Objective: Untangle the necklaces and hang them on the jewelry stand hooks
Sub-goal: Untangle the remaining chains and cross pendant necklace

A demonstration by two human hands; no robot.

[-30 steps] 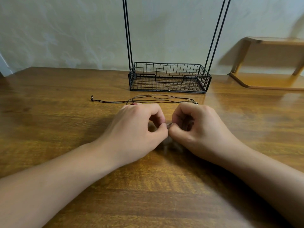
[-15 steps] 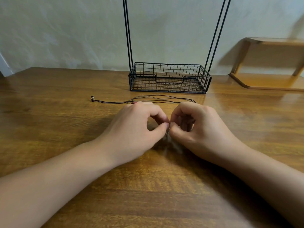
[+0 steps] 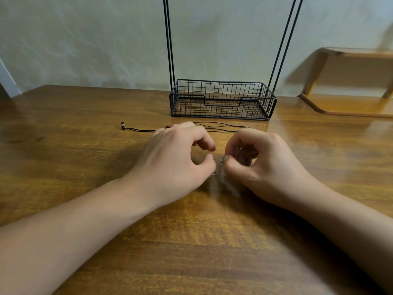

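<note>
Between my hands, a fine chain necklace (image 3: 219,168) hangs from my right hand (image 3: 261,165), pinched at thumb and forefinger; my left hand (image 3: 176,158) curls beside it, thumb and forefinger apart. Beyond my knuckles, the black cord necklace (image 3: 221,124) lies on the tabletop (image 3: 85,145). Hard pulling would likely tighten any knot.

Wooden table (image 3: 85,128) bearing a black wire-mesh jewelry stand tray (image 3: 222,99) at the rear, against the wall. Before it lies a black cord necklace (image 3: 140,130). Nearer still, left hand (image 3: 174,158) and right hand (image 3: 261,165) side by side, a fine metal chain (image 3: 219,168) between them. Wooden shelf (image 3: 350,81) at rear right.
</note>
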